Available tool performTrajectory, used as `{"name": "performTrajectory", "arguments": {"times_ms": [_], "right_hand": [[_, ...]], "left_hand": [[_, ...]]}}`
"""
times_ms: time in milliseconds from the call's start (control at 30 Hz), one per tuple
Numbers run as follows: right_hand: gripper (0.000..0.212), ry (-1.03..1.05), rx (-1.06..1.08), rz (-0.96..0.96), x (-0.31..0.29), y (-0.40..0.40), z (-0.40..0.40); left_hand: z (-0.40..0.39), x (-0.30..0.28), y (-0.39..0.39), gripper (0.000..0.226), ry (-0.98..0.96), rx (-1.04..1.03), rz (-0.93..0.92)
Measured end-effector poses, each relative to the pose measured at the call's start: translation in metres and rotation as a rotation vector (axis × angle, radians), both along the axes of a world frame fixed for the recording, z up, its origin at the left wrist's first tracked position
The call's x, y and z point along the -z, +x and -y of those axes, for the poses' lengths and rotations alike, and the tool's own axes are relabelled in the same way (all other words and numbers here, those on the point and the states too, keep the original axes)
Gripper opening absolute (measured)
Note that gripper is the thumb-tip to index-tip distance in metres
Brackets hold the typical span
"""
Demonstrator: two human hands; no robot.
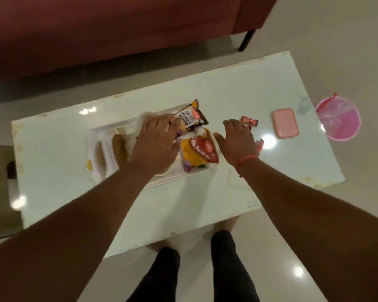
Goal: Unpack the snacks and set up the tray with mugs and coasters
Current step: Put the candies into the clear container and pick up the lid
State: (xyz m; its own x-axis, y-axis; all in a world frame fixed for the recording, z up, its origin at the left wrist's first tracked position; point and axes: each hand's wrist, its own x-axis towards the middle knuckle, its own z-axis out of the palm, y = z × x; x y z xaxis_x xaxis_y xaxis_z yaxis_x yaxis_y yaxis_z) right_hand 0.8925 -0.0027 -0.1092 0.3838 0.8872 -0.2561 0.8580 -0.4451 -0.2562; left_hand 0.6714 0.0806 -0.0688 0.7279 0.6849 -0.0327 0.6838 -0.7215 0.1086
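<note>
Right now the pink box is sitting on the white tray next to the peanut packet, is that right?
Not quite. The head view shows the pink box on the bare table, to the right, well apart from the white tray. The peanut packet is at the tray.

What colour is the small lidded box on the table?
Pink: the box shows clearly in the head view, right of the right hand.

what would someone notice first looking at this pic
Two bare hands stretch over a glossy white table: the left hand on a white tray of snack packets, the right hand open beside it. A pink lidded box sits further right, and a pink bowl lies on the floor past the table's end.
</note>
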Motion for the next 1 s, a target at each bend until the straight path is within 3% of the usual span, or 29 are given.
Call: {"name": "performTrajectory", "arguments": {"times_ms": [133, 267, 400, 633, 800, 1000], "right_hand": [[0.044, -0.019, 0.077, -0.056, 0.006, 0.070, 0.024], [0.045, -0.177, 0.044, -0.106, 0.016, 0.115, 0.041], [0.050, -0.337, -0.177, -0.059, 0.027, 0.133, 0.049], [0.044, -0.213, -0.561, 0.183, 0.049, 0.158, 0.050], [0.036, -0.160, -0.459, 0.135, 0.062, 0.161, 0.056], [0.022, 0.009, -0.148, -0.051, 0.044, 0.162, 0.066]], "left_hand": [[0.008, 0.024, 0.074, 0.046, -0.005, 0.130, -0.042], [0.017, 0.045, 0.140, 0.043, -0.080, 0.221, -0.227], [0.018, 0.066, 0.184, 0.043, -0.088, 0.194, -0.339], [0.024, 0.101, 0.240, 0.054, -0.121, 0.088, -0.437], [0.027, 0.112, 0.243, 0.043, -0.090, 0.078, -0.406], [0.032, 0.098, 0.235, 0.026, -0.178, -0.038, -0.231]]}}
